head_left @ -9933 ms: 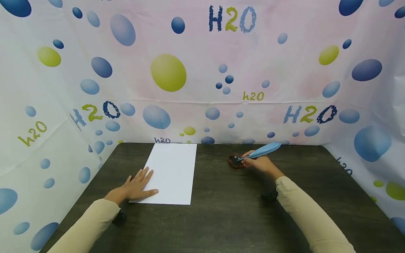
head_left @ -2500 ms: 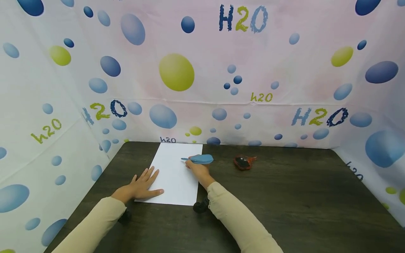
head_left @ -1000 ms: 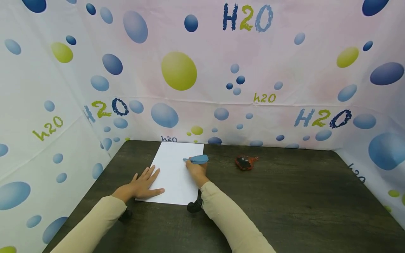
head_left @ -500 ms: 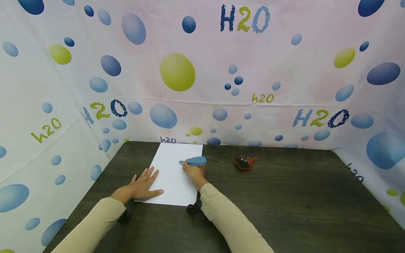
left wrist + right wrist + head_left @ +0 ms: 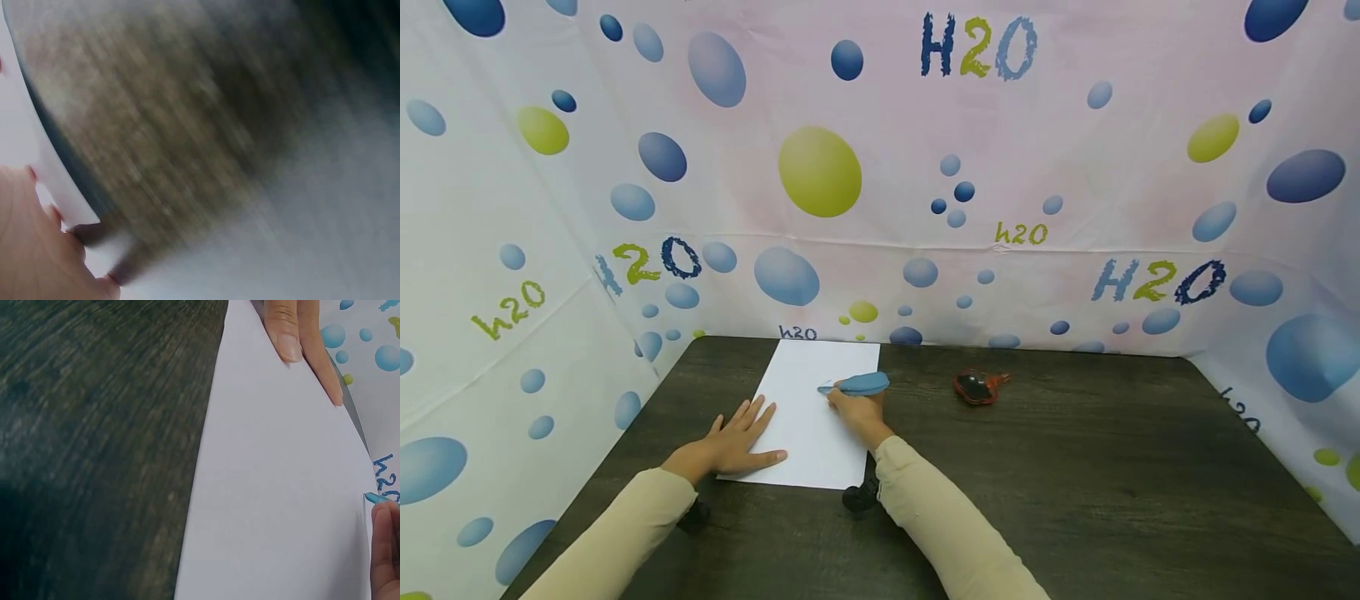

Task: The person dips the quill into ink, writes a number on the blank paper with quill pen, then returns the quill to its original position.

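Note:
A light blue feather-shaped pen (image 5: 863,383) is pinched in my right hand (image 5: 859,412), its tip pointing left at the white paper (image 5: 811,442). The right wrist view shows the blue pen tip (image 5: 373,497) at the sheet's surface, beside the fingertips (image 5: 382,526); most of that hand is out of that view. A faint short mark seems to lie near the tip. With fingers spread, my left hand (image 5: 730,442) rests flat on the left edge of the sheet. Part of this hand (image 5: 31,244) and a paper edge (image 5: 44,156) appear in the left wrist view.
Right of the paper sits a small reddish-brown dish (image 5: 977,387) with a glossy dark middle and a pointed end. The dark wooden table (image 5: 1075,475) extends to the right. A fabric backdrop (image 5: 895,125) with printed bubbles stands behind it.
From over the small dish, my right hand has moved left with the pen onto the paper. During the last second the tip slid slightly left and nearer. My left hand stays on the sheet.

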Available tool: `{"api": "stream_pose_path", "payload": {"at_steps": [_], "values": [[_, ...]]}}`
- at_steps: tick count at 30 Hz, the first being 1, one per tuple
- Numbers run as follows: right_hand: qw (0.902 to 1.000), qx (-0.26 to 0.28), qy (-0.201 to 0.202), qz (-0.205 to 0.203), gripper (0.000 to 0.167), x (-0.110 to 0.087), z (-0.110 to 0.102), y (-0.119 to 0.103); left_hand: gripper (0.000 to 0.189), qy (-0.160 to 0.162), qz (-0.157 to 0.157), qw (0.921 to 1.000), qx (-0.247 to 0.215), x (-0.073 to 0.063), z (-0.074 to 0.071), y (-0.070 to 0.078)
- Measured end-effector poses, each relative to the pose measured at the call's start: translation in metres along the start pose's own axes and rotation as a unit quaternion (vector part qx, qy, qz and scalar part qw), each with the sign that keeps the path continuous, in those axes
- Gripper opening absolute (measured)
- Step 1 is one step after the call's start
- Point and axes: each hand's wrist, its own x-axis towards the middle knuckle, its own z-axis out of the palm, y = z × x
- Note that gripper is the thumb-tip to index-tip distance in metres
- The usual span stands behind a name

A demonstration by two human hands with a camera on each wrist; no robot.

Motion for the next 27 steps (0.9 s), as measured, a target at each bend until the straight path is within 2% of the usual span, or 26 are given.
{"api": "stream_pose_path", "payload": {"at_steps": [7,12,19,27], "values": [[0.9998,-0.011,-0.019,-0.002,0.01,-0.003,-0.001,-0.001,0.102,0.004,0.011,0.9998,-0.014,-0.002,-0.001,0.0],[0.9992,-0.019,-0.031,-0.017,0.007,-0.005,-0.002,-0.003,0.098,0.003,-0.001,1.0,-0.006,-0.006,-0.004,0.007],[0.9983,-0.028,-0.049,-0.013,0.01,-0.005,-0.005,-0.003,0.098,0.005,-0.001,1.0,-0.005,-0.004,-0.003,0.006],[0.9951,-0.043,-0.076,-0.047,0.009,-0.003,-0.008,-0.002,0.099,0.002,-0.005,1.0,-0.005,-0.004,-0.003,0.007]]}}
